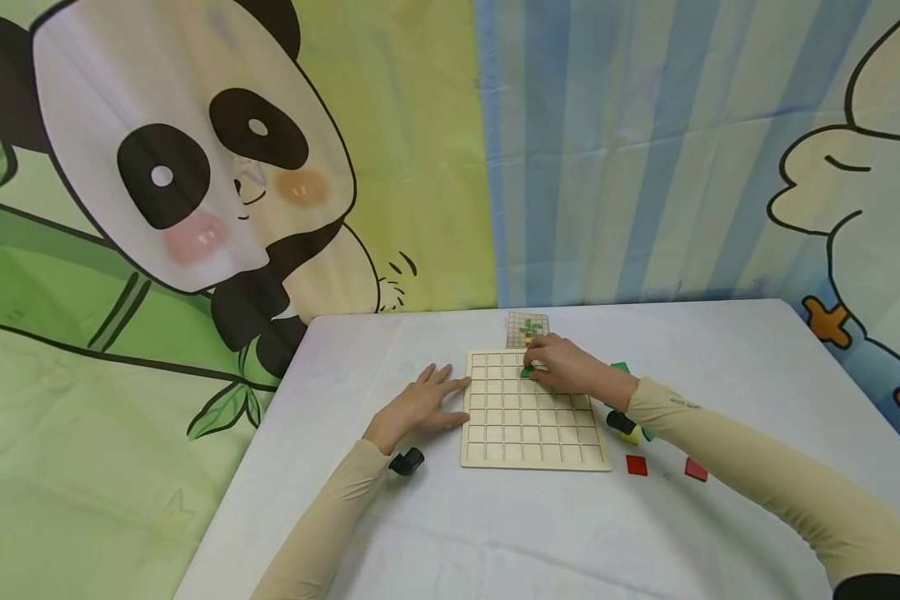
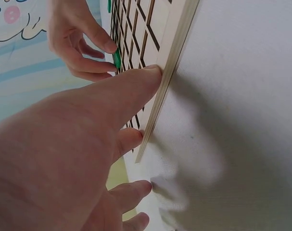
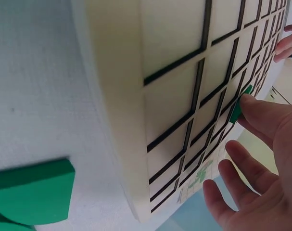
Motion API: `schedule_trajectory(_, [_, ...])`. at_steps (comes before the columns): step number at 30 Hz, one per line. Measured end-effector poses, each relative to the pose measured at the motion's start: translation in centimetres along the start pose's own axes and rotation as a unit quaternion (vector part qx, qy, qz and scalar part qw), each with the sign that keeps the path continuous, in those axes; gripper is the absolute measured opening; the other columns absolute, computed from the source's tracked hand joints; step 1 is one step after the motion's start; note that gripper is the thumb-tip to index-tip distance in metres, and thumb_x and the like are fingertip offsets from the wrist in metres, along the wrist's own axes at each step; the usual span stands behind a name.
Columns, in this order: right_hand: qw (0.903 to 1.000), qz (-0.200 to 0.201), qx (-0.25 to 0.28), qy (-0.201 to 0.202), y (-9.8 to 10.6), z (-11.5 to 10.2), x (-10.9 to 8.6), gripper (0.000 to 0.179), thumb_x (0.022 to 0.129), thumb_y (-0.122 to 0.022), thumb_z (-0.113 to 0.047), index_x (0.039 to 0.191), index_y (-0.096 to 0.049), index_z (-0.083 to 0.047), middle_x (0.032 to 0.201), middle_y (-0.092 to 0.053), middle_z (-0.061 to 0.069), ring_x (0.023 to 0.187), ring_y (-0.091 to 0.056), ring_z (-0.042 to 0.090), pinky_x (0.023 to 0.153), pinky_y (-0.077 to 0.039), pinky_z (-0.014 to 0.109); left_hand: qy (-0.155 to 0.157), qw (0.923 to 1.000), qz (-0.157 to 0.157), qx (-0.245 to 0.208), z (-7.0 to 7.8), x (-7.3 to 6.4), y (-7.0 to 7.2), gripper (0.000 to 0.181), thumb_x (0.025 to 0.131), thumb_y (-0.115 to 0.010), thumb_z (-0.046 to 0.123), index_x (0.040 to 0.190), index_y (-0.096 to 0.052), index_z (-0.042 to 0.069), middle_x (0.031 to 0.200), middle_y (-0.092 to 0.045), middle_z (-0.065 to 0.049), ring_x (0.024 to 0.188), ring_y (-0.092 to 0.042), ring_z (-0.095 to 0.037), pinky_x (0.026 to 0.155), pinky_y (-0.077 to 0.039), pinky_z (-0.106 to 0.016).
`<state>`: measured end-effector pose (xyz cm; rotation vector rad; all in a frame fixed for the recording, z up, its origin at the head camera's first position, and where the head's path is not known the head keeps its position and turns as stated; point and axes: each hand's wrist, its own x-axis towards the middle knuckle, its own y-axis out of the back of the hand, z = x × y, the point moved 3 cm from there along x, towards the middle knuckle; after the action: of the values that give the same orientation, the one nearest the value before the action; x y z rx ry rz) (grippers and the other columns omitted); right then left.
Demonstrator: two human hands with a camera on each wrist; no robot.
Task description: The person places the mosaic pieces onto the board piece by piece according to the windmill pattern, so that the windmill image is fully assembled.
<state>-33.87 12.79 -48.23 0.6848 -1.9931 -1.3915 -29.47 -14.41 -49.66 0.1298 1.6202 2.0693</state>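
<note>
A pale wooden board (image 1: 532,454) with a grid of square recesses lies on the white table. My right hand (image 1: 570,367) is over its far part and pinches a small green tile (image 3: 239,107) between thumb and index finger, right at the grid. The other fingers of that hand are loosely bent in the right wrist view. At the board's left edge, my left hand (image 1: 417,404) has its fingers spread. Its thumb and index fingertip touch the board's side in the left wrist view, while other fingertips rest by the tabletop.
Behind the board lies a small card (image 1: 516,333) printed with a gridded green pattern. Right of the board are a red square tile (image 1: 637,465), another red tile (image 1: 696,469), a yellow piece (image 1: 632,436) and green pieces (image 3: 35,192), partly hidden by the right arm. Cartoon-printed curtains (image 1: 420,167) hang behind the table.
</note>
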Motion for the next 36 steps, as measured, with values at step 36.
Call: schedule_trajectory(36, [0.9868, -0.045, -0.029, -0.153, 5.9, 6.3, -9.9, 0.013, 0.091, -0.072, -0.007, 0.103, -0.075, -0.007, 0.112, -0.068, 0.014, 0.107, -0.063, 0.034, 0.092, -0.056, 0.050, 0.010, 0.9999, -0.005, -0.006, 0.2, 0.1, 0.0, 0.072, 0.093, -0.065, 0.056, 0.155, -0.040, 0.030, 0.168, -0.021, -0.013, 0.155, -0.010, -0.042, 0.120, -0.024, -0.063])
